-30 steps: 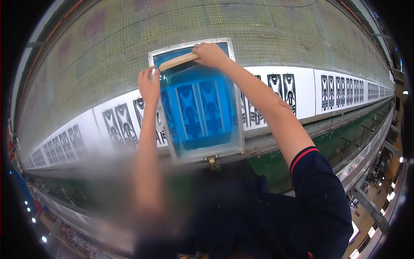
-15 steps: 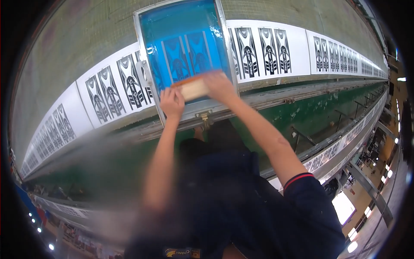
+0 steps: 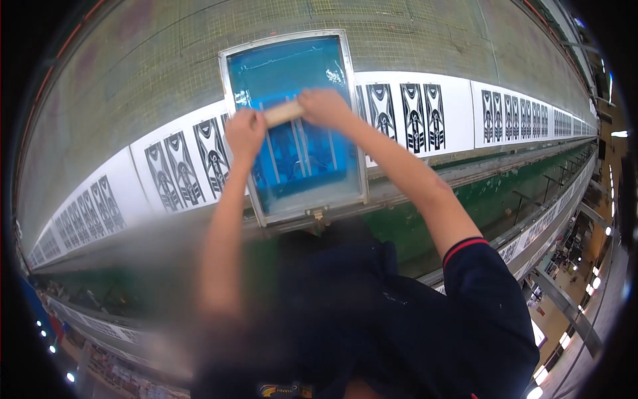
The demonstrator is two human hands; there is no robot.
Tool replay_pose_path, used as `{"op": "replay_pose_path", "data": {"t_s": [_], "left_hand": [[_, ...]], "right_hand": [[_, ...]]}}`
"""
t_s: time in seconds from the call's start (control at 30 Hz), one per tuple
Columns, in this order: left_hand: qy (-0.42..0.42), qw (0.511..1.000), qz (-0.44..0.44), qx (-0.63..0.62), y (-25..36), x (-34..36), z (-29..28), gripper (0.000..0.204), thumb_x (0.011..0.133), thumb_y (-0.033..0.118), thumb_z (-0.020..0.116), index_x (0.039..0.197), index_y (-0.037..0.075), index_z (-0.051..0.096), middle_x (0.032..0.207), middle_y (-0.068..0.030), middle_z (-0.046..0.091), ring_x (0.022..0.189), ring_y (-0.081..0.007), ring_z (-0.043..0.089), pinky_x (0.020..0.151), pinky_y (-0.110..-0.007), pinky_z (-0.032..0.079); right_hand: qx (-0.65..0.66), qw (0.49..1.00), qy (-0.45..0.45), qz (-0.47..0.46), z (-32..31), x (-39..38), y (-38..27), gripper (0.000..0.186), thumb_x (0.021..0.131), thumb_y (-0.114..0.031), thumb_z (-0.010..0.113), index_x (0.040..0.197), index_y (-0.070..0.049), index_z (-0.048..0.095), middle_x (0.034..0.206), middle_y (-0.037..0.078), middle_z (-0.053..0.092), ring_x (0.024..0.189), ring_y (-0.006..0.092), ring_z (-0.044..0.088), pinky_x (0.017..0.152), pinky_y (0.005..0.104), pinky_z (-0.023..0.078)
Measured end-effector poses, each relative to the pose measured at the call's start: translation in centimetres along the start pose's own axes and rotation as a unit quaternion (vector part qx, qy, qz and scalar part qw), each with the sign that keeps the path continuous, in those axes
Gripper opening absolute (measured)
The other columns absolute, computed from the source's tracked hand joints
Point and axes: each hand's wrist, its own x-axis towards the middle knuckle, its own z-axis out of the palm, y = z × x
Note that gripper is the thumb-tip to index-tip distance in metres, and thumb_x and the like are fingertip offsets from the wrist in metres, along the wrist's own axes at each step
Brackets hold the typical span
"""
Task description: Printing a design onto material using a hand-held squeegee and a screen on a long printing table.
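The left hand [image 3: 244, 135] and right hand [image 3: 325, 108] each have a grip closed around one end of a wooden squeegee [image 3: 284, 114], probably so that pressure spreads evenly along it. The squeegee lies slightly slanted over the blue mesh [image 3: 286, 66], inside the metal screen frame [image 3: 347, 61]; blade contact cannot be told. The frame overlaps the printed white sheets [image 3: 456, 88] along the counter [image 3: 425, 40], and a brass fitting [image 3: 318, 214] at its near edge perhaps keeps it aligned.
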Motion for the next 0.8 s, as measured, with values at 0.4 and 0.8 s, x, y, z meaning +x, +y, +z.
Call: {"op": "replay_pose_path", "data": {"t_s": [0.4,0.8], "left_hand": [[0.011,1.000,0.015,-0.007,-0.4,-1.6,3.5,0.008,0.079,0.015,0.065,0.085,0.010,0.068,0.086,-0.0112,0.063,0.082,-0.0357,0.062,0.072,-0.045,0.052],[-0.171,0.983,0.048,-0.047,2.8,-21.7,-5.0,0.009,0.081,0.016,0.069,0.087,0.010,0.068,0.092,-0.0085,0.064,0.089,-0.0340,0.062,0.076,-0.047,0.052]], "right_hand": [[-0.004,0.994,0.102,0.030,4.4,-2.1,-0.2,0.053,0.068,-0.030,0.086,0.111,-0.004,0.069,0.109,0.011,0.068,0.102,0.0297,0.068,0.089,0.0409,0.055],[0.058,0.994,0.047,0.083,6.1,-21.2,-16.7,0.042,0.069,-0.020,0.076,0.106,-0.003,0.066,0.104,0.009,0.065,0.099,0.0275,0.068,0.083,0.0403,0.056]]}}
